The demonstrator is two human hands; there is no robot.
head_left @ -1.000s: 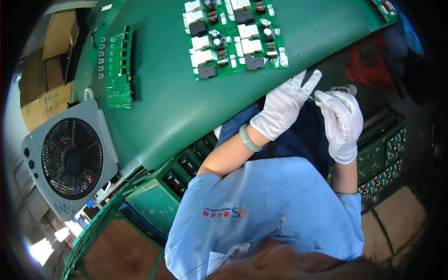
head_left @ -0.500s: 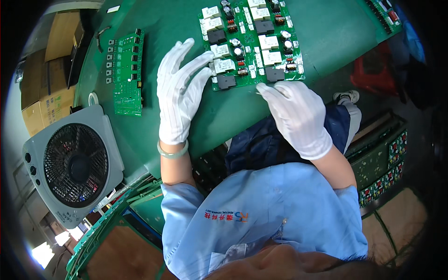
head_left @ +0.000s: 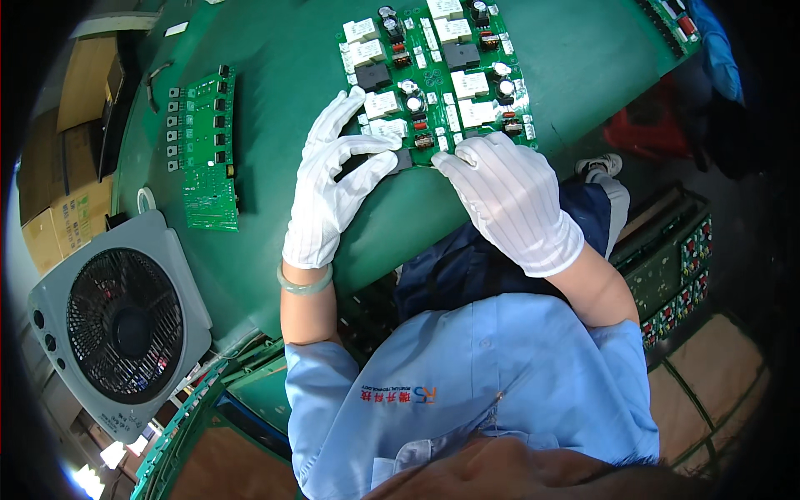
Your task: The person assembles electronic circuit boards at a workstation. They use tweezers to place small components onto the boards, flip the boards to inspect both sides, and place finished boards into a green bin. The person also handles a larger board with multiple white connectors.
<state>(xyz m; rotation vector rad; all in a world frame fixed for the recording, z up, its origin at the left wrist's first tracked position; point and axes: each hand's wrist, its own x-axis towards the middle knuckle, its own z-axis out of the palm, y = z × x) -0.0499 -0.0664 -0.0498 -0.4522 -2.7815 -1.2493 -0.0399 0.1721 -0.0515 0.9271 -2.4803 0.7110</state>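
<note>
A green circuit board panel [head_left: 433, 77] lies on the green table, crowded with white blocks, black blocks and round capacitors. My left hand [head_left: 321, 196], in a white striped glove, rests at the panel's left near corner. Its fingers are apart, with one at the left edge and others by a white block and a black block [head_left: 402, 160]. My right hand [head_left: 512, 196], gloved alike, lies over the near right edge. Its fingers are bent and pressed together, partly covering the black block there. Whatever is under those fingertips is hidden.
A second green board [head_left: 210, 150] lies to the left, with a row of upright parts along its side. A grey box fan [head_left: 129, 325] stands at the table's left edge. Part of another board [head_left: 671, 23] shows far right. Racks of boards [head_left: 679, 283] stand lower right.
My right hand has come forward from the near edge onto the panel, its fingers closing in. My left hand's fingers have settled on the left near corner. The whole view has shifted slightly.
</note>
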